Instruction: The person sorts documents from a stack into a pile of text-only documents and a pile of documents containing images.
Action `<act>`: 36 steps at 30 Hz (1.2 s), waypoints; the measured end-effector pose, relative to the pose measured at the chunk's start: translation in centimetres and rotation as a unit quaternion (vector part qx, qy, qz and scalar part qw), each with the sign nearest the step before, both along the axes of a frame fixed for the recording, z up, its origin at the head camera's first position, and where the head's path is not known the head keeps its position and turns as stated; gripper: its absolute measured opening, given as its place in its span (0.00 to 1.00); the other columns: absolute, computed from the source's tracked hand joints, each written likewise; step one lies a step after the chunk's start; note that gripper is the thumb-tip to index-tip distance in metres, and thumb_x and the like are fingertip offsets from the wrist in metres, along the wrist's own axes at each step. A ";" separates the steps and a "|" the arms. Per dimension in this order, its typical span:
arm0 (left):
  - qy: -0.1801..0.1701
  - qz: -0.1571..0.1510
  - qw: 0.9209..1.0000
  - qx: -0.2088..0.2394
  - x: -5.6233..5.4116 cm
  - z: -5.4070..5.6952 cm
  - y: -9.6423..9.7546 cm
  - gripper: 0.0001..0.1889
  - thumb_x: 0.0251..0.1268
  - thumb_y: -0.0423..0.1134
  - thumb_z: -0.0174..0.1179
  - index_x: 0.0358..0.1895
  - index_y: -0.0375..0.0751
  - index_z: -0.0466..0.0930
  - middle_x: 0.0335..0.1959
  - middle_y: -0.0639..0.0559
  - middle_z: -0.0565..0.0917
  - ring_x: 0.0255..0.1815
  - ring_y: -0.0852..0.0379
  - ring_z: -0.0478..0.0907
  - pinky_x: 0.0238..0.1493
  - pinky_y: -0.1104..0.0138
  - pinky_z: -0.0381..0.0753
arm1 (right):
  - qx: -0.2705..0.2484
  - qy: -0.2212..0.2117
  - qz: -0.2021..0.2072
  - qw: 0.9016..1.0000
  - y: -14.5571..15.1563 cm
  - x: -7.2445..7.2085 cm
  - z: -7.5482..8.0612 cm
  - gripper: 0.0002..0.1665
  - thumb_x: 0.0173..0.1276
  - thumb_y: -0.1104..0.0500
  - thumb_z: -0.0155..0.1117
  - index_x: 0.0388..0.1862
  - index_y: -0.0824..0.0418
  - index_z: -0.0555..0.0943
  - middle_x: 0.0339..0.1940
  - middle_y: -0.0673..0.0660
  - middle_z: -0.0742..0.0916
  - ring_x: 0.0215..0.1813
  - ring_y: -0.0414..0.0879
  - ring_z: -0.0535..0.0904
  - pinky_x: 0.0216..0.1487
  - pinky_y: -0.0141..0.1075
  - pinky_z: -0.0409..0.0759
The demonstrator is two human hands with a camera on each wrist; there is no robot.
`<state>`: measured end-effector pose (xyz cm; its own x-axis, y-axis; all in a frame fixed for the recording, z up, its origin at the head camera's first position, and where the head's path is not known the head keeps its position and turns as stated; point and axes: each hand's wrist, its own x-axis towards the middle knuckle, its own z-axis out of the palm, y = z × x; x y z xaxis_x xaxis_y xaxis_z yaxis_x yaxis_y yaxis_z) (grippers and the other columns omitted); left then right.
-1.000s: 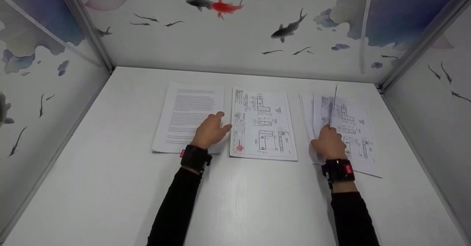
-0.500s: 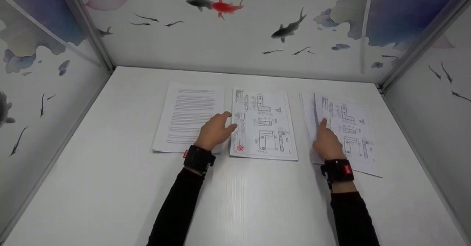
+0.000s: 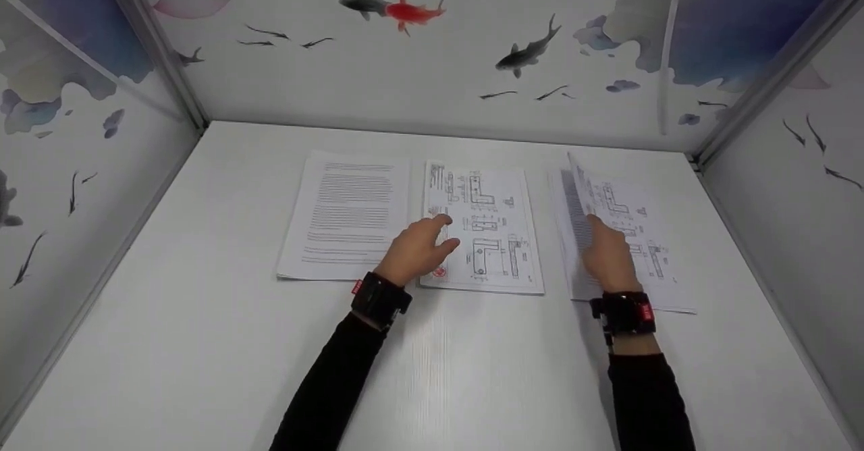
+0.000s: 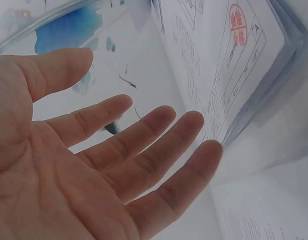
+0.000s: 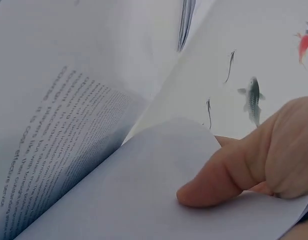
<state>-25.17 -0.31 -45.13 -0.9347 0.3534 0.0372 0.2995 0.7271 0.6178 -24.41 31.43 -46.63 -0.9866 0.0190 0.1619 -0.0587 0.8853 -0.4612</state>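
My right hand (image 3: pixel 609 256) pinches the left edge of a drawing sheet (image 5: pixel 124 190) at the right-hand stack, thumb on its blank underside in the right wrist view. That edge is raised and curved, and a page of printed text (image 5: pixel 74 120) shows beneath. The sheet's upper face (image 3: pixel 638 215) carries technical drawings. Over the left part of the middle paper stack (image 3: pixel 503 191) hovers my left hand (image 3: pixel 420 247), fingers spread and relaxed, holding nothing. A red round stamp (image 4: pixel 238 25) marks that stack's top sheet in the left wrist view.
A stack of text pages (image 3: pixel 351 201) lies on the left of the white table (image 3: pixel 202 316). Printed panels with fish and leaves enclose the table at the back (image 3: pixel 432 80) and both sides. Each wrist wears a black camera band.
My left hand has moved right, from the text stack to over the middle stack. My right hand, earlier with a finger on the drawing sheet, now holds that sheet's left edge raised.
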 end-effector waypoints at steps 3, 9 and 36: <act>0.000 -0.009 1.000 0.006 0.0 -0.1 0.6 0.24 0.62 0.50 0.52 0.59 0.44 0.67 0.51 0.48 0.76 0.51 0.55 0.72 0.48 0.62 0.71 | 0.006 0.043 0.011 0.999 -0.7 0.1 0.3 0.28 0.59 0.77 0.43 0.61 0.69 0.63 0.53 0.71 0.74 0.47 0.63 0.73 0.44 0.50 0.71; -0.022 -0.050 0.995 0.088 0.1 -0.2 1.7 0.24 0.62 0.51 0.51 0.61 0.49 0.64 0.50 0.50 0.76 0.46 0.58 0.75 0.43 0.65 0.74 | 0.000 0.082 0.015 0.997 -2.4 0.5 1.3 0.30 0.59 0.79 0.42 0.62 0.69 0.63 0.54 0.71 0.73 0.52 0.63 0.71 0.49 0.51 0.69; -0.207 -0.095 0.836 0.500 0.2 0.4 3.7 0.32 0.68 0.53 0.39 0.70 0.48 0.40 0.59 0.40 0.66 0.53 0.45 0.70 0.47 0.55 0.73 | 0.030 0.185 0.147 0.971 -14.1 3.7 2.5 0.44 0.47 0.85 0.50 0.64 0.58 0.64 0.57 0.59 0.74 0.54 0.52 0.71 0.50 0.40 0.72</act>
